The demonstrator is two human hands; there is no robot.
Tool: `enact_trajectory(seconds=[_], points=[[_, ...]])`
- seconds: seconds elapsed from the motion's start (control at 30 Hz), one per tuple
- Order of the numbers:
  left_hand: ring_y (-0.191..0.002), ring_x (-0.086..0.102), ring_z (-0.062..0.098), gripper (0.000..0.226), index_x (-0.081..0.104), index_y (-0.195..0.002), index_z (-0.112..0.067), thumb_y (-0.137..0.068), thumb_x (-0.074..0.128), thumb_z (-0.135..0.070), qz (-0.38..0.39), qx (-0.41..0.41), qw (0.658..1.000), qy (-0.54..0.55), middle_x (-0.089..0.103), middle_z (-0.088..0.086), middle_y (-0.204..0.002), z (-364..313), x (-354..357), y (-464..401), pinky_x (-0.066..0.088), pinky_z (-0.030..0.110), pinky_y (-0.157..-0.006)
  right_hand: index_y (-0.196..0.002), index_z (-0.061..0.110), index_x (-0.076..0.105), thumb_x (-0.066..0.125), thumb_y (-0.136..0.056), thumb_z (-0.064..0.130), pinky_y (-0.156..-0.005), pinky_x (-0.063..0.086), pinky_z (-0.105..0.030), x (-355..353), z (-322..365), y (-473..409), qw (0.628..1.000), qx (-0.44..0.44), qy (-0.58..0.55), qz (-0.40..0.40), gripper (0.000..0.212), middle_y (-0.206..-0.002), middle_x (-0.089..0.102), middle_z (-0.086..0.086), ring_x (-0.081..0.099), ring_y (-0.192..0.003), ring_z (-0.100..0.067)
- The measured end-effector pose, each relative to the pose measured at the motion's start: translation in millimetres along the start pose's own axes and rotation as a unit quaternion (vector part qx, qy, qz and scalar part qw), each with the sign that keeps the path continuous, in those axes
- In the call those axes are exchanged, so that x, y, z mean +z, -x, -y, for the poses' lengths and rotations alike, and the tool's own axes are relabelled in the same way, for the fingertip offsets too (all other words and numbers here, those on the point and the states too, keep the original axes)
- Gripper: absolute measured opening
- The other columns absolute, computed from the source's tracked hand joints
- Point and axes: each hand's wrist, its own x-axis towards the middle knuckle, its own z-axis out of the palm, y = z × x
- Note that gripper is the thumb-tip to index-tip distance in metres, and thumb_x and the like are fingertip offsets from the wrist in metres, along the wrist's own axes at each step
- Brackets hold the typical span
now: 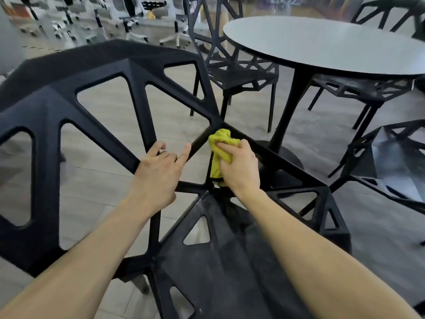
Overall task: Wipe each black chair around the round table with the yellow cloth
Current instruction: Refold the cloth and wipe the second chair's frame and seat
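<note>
A black lattice chair point(92, 72) fills the near left, its backrest towards me and its dusty seat below my arms. My left hand point(158, 171) grips a strut of the backrest, with the forefinger stretched out. My right hand point(239, 171) holds the bunched yellow cloth point(220, 148) and presses it against a strut where the backrest meets the seat's side rail. The round grey table point(322, 42) stands at the upper right.
Three more black chairs ring the table: one behind it on the left point(230, 72), one under its right edge point(363, 88), one at the right edge of view point(395, 157). White office chairs point(177, 31) stand far back. Wood floor lies between.
</note>
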Motion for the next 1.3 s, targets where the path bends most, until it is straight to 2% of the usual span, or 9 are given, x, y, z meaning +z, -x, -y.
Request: enact_trajectory(seconds=[0.1, 0.17, 0.3, 0.4, 0.47, 0.63, 0.77, 1.13, 1.3], points=[[-0.096, 0.065, 0.027, 0.111, 0.023, -0.169, -0.010, -0.069, 0.067, -0.021, -0.009, 0.004, 1.000, -0.012, 0.069, 0.000, -0.095, 3.7, 1.0, -0.9, 0.021, 0.042, -0.124, -0.140, 0.033, 0.067, 0.066, -0.100, 0.021, -0.088, 0.048, -0.023, -8.4, 43.1, -33.9, 0.990, -0.042, -0.058, -0.120, 0.042, -0.115, 0.054, 0.002, 0.055, -0.093, -0.012], [-0.094, 0.065, 0.027, 0.112, 0.021, -0.170, -0.010, -0.069, 0.067, -0.023, -0.002, 0.006, 1.000, -0.018, 0.069, 0.000, -0.094, 4.4, 1.1, -0.3, 0.021, 0.041, -0.123, -0.141, 0.032, 0.067, 0.064, -0.099, 0.014, -0.090, 0.050, -0.025, -3.9, 59.4, -50.8, 0.986, -0.083, -0.057, -0.131, 0.045, -0.125, 0.055, 0.000, 0.060, -0.100, -0.015], [-0.114, 0.062, 0.025, 0.113, 0.010, -0.171, -0.016, -0.076, 0.072, -0.027, 0.009, -0.005, 1.000, 0.004, 0.069, -0.003, -0.107, 1.0, -1.2, -2.2, 0.019, 0.040, -0.126, -0.141, 0.035, 0.066, 0.061, -0.098, 0.012, -0.094, 0.057, -0.042, 16.2, 5.5, -3.4, 0.998, -0.058, -0.008, -0.018, 0.049, -0.138, 0.052, 0.000, 0.066, -0.108, -0.028], [-0.118, 0.062, 0.025, 0.110, 0.009, -0.171, -0.017, -0.080, 0.071, -0.031, 0.011, -0.010, 1.000, -0.003, 0.070, -0.003, -0.110, 2.8, -0.3, -4.3, 0.019, 0.040, -0.126, -0.132, 0.032, 0.072, 0.068, -0.094, 0.013, -0.099, 0.058, -0.040, 31.2, -32.3, 64.9, 0.983, -0.044, 0.039, 0.172, 0.043, -0.132, 0.052, 0.005, 0.069, -0.109, -0.029], [-0.116, 0.063, 0.025, 0.109, 0.011, -0.171, -0.016, -0.080, 0.071, -0.031, 0.008, -0.012, 1.000, -0.007, 0.071, -0.002, -0.109, 2.2, -0.2, -4.4, 0.021, 0.041, -0.126, -0.128, 0.028, 0.074, 0.066, -0.093, 0.014, -0.097, 0.057, -0.040, 29.7, -20.9, 72.5, 0.970, -0.030, 0.098, 0.222, 0.039, -0.125, 0.056, -0.002, 0.067, -0.106, -0.032], [-0.115, 0.061, 0.025, 0.115, 0.011, -0.170, -0.017, -0.075, 0.075, -0.028, 0.011, -0.017, 1.000, 0.007, 0.070, -0.003, -0.105, 3.7, 2.4, -5.2, 0.023, 0.040, -0.127, -0.134, 0.031, 0.068, 0.055, -0.095, 0.012, -0.082, 0.054, -0.047, 11.6, -1.5, 30.1, 0.988, 0.030, 0.122, 0.085, 0.045, -0.119, 0.056, -0.008, 0.066, -0.095, -0.042], [-0.110, 0.064, 0.025, 0.109, 0.011, -0.170, -0.015, -0.079, 0.070, -0.027, 0.008, -0.011, 1.000, -0.003, 0.070, -0.002, -0.103, 2.0, 0.3, -4.3, 0.021, 0.042, -0.128, -0.147, 0.030, 0.057, 0.054, -0.098, 0.011, -0.091, 0.056, -0.049, 34.6, -16.3, 68.7, 0.963, -0.010, 0.131, 0.235, 0.052, -0.131, 0.049, -0.008, 0.065, -0.101, -0.041], [-0.114, 0.062, 0.030, 0.105, 0.017, -0.169, -0.016, -0.077, 0.069, -0.021, -0.004, -0.021, 1.000, 0.006, 0.071, -0.001, -0.101, 1.3, -3.3, -2.4, 0.019, 0.040, -0.125, -0.137, 0.047, 0.057, 0.069, -0.088, 0.018, -0.075, 0.057, -0.044, -60.4, -101.2, 85.0, 0.930, -0.031, 0.321, 0.178, 0.058, -0.131, 0.046, 0.002, 0.057, -0.096, -0.030], [-0.115, 0.062, 0.029, 0.104, 0.015, -0.170, -0.016, -0.080, 0.066, -0.022, -0.006, -0.022, 1.000, 0.004, 0.071, 0.001, -0.104, -1.6, -4.8, -2.7, 0.019, 0.041, -0.127, -0.135, 0.038, 0.059, 0.086, -0.067, 0.013, -0.093, 0.058, -0.048, 35.9, -44.0, 86.8, 0.946, -0.045, 0.189, 0.260, 0.077, -0.141, 0.043, 0.002, 0.062, -0.107, -0.037]])
